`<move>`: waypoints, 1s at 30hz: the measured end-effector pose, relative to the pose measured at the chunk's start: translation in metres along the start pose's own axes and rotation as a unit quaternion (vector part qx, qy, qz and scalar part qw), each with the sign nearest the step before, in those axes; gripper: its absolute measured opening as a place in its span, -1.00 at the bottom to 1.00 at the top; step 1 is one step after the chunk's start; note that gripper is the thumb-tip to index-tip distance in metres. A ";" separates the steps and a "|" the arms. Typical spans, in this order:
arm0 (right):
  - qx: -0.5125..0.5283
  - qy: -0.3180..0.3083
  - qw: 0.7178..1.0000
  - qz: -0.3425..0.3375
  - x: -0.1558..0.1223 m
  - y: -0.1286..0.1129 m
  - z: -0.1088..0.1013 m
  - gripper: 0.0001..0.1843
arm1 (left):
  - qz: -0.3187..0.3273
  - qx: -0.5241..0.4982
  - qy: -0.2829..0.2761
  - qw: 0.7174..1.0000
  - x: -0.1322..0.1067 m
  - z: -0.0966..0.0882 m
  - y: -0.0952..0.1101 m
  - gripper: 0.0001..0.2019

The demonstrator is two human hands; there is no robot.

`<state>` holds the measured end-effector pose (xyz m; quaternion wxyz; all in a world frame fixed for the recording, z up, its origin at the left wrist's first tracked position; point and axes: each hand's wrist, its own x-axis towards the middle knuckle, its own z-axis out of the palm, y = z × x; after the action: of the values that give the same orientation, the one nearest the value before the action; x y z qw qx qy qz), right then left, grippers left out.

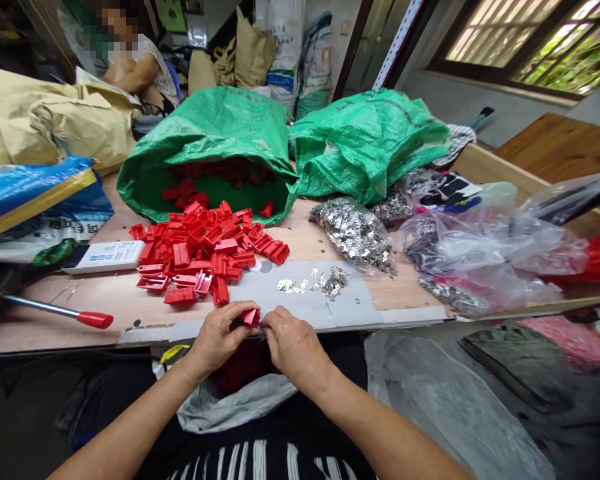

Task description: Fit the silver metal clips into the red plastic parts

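Note:
Near the table's front edge, my left hand (pixel 224 335) is closed around a red plastic part (pixel 251 318), a small box-like housing. Close against its right end is my right hand (pixel 291 343), with thumb and fingers pinched together; what sits between them is too small and hidden to make out. Beyond the hands, many similar red parts lie in a heap (pixel 195 243). To the right of the heap, small shiny metal pieces (pixel 334 283) are scattered on a grey sheet (pixel 300 307). Below my hands, a whitish bag (pixel 240 403) with red inside rests at my lap.
A green woven sack (pixel 220 127) with red parts inside lies open behind the heap, beside another green sack (pixel 365 140). Clear bags of metal pieces (pixel 353 230) are at right. A red-handled lever (pixel 95 320) juts in at left. A person (pixel 140 73) sits at the back left.

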<state>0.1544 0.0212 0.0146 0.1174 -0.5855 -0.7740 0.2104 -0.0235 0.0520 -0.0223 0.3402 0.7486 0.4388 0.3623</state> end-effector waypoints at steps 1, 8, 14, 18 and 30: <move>0.005 0.003 1.000 0.001 0.000 0.000 0.000 -0.83 | 0.000 0.000 0.002 1.000 -0.001 0.000 0.000 -0.69; 0.161 -0.006 0.986 -0.046 0.005 0.022 -0.007 -0.91 | -0.005 -0.013 -0.015 1.000 -0.003 -0.003 -0.001 -0.70; 0.139 -0.020 0.989 -0.049 0.007 0.017 -0.009 -0.90 | -0.003 -0.011 -0.037 0.999 -0.004 -0.005 -0.003 -0.69; 0.111 -0.028 0.993 -0.043 0.009 0.013 -0.008 -0.89 | 0.005 -0.006 -0.041 0.999 -0.004 -0.004 -0.005 -0.66; 0.003 -0.009 1.000 -0.030 0.003 -0.001 -0.001 -0.84 | 0.009 -0.016 0.001 1.000 -0.006 0.004 0.003 -0.65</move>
<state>0.1532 0.0245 0.0159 0.1185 -0.5599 -0.7914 0.2149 -0.0204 0.0448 -0.0230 0.3488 0.7465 0.4264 0.3731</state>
